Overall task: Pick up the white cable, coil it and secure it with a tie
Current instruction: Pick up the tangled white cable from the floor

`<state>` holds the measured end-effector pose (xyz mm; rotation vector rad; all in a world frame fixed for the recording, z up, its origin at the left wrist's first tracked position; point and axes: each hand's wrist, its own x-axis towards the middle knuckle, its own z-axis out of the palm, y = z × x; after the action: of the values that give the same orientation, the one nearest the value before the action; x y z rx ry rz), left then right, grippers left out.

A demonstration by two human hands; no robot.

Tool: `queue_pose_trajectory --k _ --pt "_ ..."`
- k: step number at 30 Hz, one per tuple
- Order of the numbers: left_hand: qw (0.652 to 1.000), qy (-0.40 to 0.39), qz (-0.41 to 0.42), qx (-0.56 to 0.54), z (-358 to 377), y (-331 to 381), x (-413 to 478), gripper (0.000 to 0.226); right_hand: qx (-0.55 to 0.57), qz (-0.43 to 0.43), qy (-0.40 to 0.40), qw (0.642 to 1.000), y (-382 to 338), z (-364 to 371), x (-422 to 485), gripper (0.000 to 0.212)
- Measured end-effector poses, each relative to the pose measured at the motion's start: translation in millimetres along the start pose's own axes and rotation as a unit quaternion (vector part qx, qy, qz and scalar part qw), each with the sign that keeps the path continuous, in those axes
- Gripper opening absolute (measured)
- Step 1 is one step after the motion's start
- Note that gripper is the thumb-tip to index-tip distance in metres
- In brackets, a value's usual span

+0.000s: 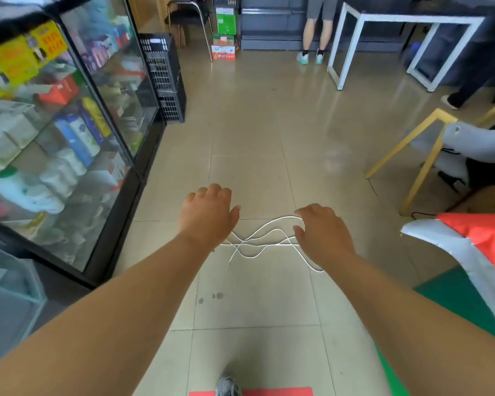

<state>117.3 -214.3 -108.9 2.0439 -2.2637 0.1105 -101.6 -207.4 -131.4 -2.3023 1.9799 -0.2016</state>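
The right hand (322, 234) hovers with fingers spread and thumb held apart, a wide, ready posture with nothing in it. Its fingertips sit just over the far loop of the white cable (257, 242), though I cannot tell whether they touch it. The left hand (209, 214) is seen from the back, fingers loosely curled downward and thumb out. It appears to hold nothing, but its fingertips are hidden behind the knuckles. The cable lies loose on the tiled floor (255, 144) between and partly under the 2 hands, in several wavy strands that cross one another. 1 end trails toward the near right, under the right forearm. A tiny green speck (213, 250) beside the left wrist might be the tie, but it is too small to be sure. By my reading this is the very 1st step, the reach to pick the cable up, with no coiling or tying done. The next move calls for closing fingers on 1 strand, ideally near an end, and lifting it so the crossings fall apart instead of tightening. A glass display cabinet (69, 144) stands close on the left, and a yellow-legged chair (412, 155) on the right.
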Motion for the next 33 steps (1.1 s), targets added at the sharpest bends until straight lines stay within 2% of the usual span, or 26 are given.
queue_pose_trajectory --k 7,20,27,30,33 --pt "0.998 -0.064 0.007 -0.001 61 -29 79 0.042 0.011 0.015 -0.042 0.999 -1 42 81 0.032" --pt "0.995 -0.098 -0.002 0.015 173 -18 257 0.041 0.025 0.003 -0.095 0.995 67 137 265 0.030" --pt "0.993 -0.122 -0.008 -0.003 270 -18 320 0.042 0.006 -0.007 -0.145 0.989 102 229 332 0.032" --pt "0.991 -0.131 -0.014 -0.009 327 -28 332 0.041 -0.002 -0.010 -0.167 0.986 106 288 349 0.026" --pt "0.989 -0.145 -0.018 -0.019 392 -39 340 0.042 -0.011 -0.019 -0.183 0.983 111 357 363 0.031"
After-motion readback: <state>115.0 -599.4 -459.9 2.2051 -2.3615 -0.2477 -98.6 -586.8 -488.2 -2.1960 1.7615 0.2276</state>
